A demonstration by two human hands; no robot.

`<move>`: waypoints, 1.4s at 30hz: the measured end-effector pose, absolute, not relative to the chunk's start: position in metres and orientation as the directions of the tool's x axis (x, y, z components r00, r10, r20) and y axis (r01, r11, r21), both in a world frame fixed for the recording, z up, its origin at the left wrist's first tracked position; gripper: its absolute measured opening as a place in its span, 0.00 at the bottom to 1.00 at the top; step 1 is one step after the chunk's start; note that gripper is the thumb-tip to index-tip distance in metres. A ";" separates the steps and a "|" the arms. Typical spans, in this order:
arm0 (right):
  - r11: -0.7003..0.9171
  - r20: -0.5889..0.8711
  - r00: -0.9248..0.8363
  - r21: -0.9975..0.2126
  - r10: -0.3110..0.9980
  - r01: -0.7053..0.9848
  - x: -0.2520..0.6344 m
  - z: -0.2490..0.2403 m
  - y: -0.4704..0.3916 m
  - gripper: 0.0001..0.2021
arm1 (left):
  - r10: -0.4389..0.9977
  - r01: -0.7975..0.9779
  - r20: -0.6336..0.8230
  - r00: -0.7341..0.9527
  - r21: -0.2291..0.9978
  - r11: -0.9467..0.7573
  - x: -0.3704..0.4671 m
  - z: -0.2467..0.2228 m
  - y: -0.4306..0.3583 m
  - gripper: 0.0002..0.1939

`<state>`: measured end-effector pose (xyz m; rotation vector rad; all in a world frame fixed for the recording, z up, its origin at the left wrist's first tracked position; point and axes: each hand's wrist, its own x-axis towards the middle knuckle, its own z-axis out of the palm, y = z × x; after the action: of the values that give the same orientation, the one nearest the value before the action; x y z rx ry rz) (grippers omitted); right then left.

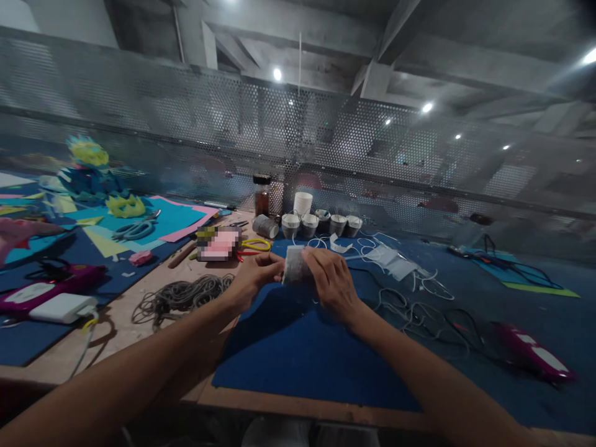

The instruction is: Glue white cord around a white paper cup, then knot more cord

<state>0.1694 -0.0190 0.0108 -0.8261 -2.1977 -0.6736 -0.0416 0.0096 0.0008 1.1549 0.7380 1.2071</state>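
Observation:
A small pale object, by its shape a paper cup [293, 266] lying on its side, is held just above the blue mat [298, 347]. My right hand [333, 282] wraps over its right part, fingers closed and hiding much of it. From the other side, my left hand [256, 276] pinches at its left edge with thumb and fingertips. Whether a thread runs between those fingertips is too small to tell. Behind my hands stands a row of several small cups [310, 225] with grey sides. A stack of white paper cups [303, 203] rises behind them.
Tangled grey cord [186, 298] lies left of the mat. Beyond it are yellow-handled pliers [256, 244], a cord spool [265, 226] and a brown jar [261, 195]. Blue scissors [135, 230] rest on coloured paper. Magenta devices [535, 354] and loose cables lie at both sides.

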 end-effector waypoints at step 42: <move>0.655 0.782 -0.190 -0.333 0.594 0.678 0.163 0.005 -0.010 0.36 | 0.917 -0.314 0.299 0.264 0.926 -0.211 -0.039 0.012 -0.002 0.17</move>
<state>0.1633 -0.0101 0.0050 -1.0057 -1.8758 -0.1061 -0.0388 -0.0019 0.0124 1.3102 0.6355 1.2766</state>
